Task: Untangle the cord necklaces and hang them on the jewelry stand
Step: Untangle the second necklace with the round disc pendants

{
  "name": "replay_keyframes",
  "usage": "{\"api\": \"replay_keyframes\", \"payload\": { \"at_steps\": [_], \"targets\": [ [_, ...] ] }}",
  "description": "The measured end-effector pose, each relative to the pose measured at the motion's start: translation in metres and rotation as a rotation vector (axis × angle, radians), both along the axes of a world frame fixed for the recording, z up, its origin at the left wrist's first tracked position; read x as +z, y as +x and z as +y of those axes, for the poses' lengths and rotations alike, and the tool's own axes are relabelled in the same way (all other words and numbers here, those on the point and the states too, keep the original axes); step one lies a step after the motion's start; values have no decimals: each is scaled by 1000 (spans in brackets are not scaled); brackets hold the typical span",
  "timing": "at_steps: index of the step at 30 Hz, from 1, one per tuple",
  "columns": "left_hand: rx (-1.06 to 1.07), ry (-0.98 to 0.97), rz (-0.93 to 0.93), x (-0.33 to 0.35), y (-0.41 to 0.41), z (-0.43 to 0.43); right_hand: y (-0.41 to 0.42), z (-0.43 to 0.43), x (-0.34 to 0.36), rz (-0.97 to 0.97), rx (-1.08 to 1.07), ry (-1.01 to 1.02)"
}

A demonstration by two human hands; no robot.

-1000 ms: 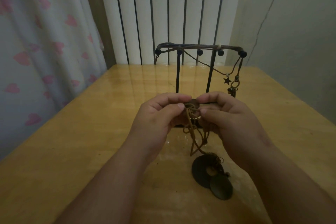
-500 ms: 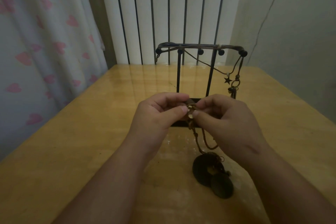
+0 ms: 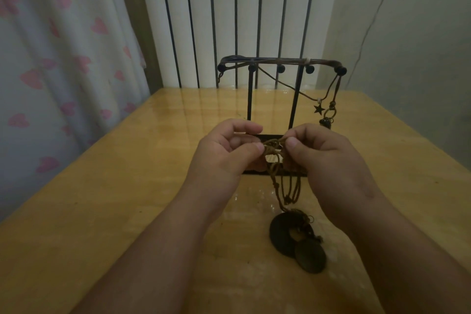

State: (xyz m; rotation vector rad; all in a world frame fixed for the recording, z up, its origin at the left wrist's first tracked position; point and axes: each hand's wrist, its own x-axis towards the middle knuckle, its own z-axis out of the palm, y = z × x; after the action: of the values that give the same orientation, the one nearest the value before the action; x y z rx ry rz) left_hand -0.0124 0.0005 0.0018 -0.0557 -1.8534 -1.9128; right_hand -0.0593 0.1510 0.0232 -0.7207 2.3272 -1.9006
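While the knot (image 3: pixel 274 150) of brown cord sits pinched between the two hands just in front of the jewelry stand (image 3: pixel 280 61), the job in hand looks like loosening, not pulling. The left hand (image 3: pixel 224 153) has its thumb and forefinger closed on one side of the knot, and the right hand (image 3: pixel 323 158) nips the other side the same way, so the fingers (image 3: pixel 293 144) of both are clamped on cord. Below the knot several strands (image 3: pixel 288 188) hang down to the dark ring pendant (image 3: pixel 288 232) and the smaller disc (image 3: pixel 310 255), which lie overlapping on the bench (image 3: pixel 102 199) near the right wrist. To do this well, I would judge that the hands should ease the loops apart with little slack-making pushes toward the middle, find the one strand that runs free, and feed it back through; a hard tug apart would likely draw the knot tighter. Leaving the pendants resting on the bench takes their weight off the strands. Other cords already hang at the stand's right end, one with a star (image 3: pixel 318 109); lifting the freed necklace toward a peg further left would avoid snagging them. No brand, label or writing can be read anywhere.
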Motion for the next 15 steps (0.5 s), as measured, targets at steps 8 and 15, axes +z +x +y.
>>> {"api": "replay_keyframes", "payload": {
  "at_steps": [8,15],
  "targets": [
    [22,-103,-28,2,3,2,-3,1,0,179,-7,68],
    [59,-118,-50,0,3,0,-4,1,-1,261,-55,164]
  ]
}}
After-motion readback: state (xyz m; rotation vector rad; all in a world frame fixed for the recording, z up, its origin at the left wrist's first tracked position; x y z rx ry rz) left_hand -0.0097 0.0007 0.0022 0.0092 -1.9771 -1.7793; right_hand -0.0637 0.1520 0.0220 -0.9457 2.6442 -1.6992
